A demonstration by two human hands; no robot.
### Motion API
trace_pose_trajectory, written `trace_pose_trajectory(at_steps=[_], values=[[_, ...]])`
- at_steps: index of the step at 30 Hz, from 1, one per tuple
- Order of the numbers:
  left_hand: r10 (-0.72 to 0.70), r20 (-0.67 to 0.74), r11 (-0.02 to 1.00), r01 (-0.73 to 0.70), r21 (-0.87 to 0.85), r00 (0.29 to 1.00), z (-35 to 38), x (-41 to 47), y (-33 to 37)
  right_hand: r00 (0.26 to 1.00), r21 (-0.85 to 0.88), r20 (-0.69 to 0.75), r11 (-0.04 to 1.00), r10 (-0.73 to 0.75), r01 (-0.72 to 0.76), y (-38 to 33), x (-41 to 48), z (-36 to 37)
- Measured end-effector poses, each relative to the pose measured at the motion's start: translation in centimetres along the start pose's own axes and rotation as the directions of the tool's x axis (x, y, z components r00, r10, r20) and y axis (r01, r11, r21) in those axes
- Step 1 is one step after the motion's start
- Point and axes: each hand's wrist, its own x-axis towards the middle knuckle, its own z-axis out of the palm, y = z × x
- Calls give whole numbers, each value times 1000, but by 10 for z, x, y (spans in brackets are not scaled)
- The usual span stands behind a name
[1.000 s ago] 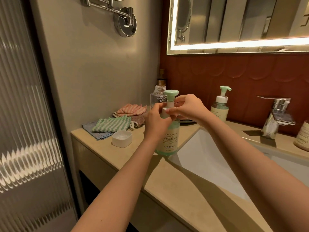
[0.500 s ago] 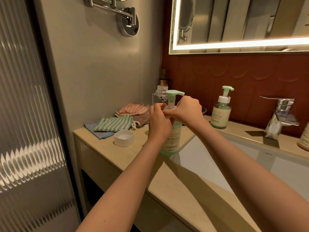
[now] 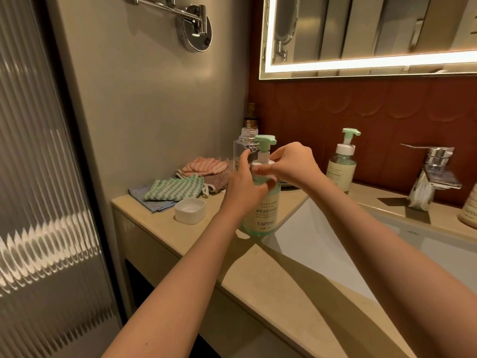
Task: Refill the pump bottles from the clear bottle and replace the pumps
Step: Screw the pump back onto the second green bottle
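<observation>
1. Left hand [image 3: 245, 187]: the forearm reached up from the lower left. The fingers and thumb were curled round the shoulder of the pale green translucent pump bottle [image 3: 260, 213], which bore a cream "YAPING" label, and gripped it.
2. Right hand [image 3: 294, 164]: the forearm came in from the lower right, with the wrist bent and the back of the hand towards the camera. The fingertips pinched the white collar of the mint-green pump [image 3: 264, 142] at the bottle's neck.
3. The gripped bottle stood upright on the beige stone counter [image 3: 180, 236], at the left front corner of the white rectangular sink basin [image 3: 309, 236]. Its pump sat in the neck.
4. The clear plastic bottle [image 3: 244, 148], uncapped with its threaded neck showing, stood just behind the left hand and was partly hidden by it.
5. The second pale green pump bottle [image 3: 340, 169] stood upright with its pump fitted, near the red-brown wall, between the hands and the chrome tap [image 3: 431, 177].
6. A small white rounded-square dish [image 3: 190, 210] lay on the counter to the left of the gripped bottle. Behind it lay folded striped cloths [image 3: 175, 188].
</observation>
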Motion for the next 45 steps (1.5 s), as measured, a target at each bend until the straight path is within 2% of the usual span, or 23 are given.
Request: trace_pose_trajectory(at_steps=[6,12,16,20,22,24,26,34,39,42,45], values=[[-73,-107,997,70,-31,992,9,-1,2,996,-106,-75,993,45,-53,-6,2,2],[-62,-140,998,57,-41,988,12,-3,-2,980,-258,-197,965,1,-53,-12,-4,11],[-65,-134,997,58,-57,989,10,-3,-3,977,-254,-211,965,16,-71,-12,-4,15],[-58,-163,994,42,-97,985,9,-2,-1,994,-216,-99,975,40,-60,-10,-5,8],[-63,-177,994,47,-97,982,9,0,1,997,-58,23,996,71,-70,-10,-4,-1],[-70,-170,994,55,-95,983,9,1,2,977,187,196,975,83,-121,-10,-5,-11],[-67,-145,993,52,-103,987,8,1,2,953,294,300,945,49,-141,-9,-6,-18],[-19,-30,998,17,-57,999,2,3,-1,953,92,303,996,-27,-1,-7,1,-28],[-48,27,997,50,-61,998,5,5,-1,966,48,257,998,30,-44,-9,8,-21],[-84,57,991,89,-94,995,7,6,-3,979,-12,190,997,73,-73,-11,13,-16],[-63,40,997,65,-48,997,11,3,-8,992,-127,87,988,94,-83,-12,16,-9]])
